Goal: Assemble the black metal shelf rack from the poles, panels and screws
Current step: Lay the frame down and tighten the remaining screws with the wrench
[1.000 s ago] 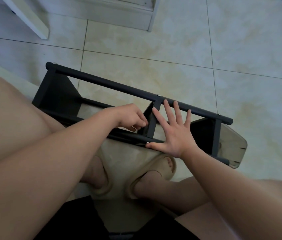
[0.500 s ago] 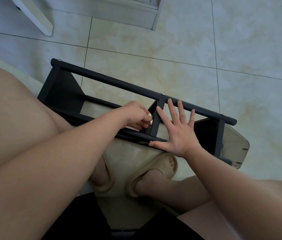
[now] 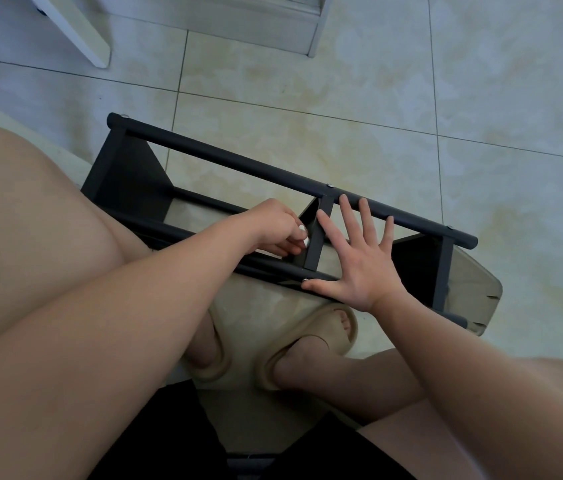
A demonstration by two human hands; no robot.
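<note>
Right hand lies flat, bracing rack; left hand curls at panel, grip hidden; easing off could let rack roll.

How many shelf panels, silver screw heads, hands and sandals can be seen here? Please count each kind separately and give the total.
Black shelf panels: 3
Silver screw heads: 4
Hands: 2, left hand and right hand
Beige sandals: 2
Total: 11
</note>
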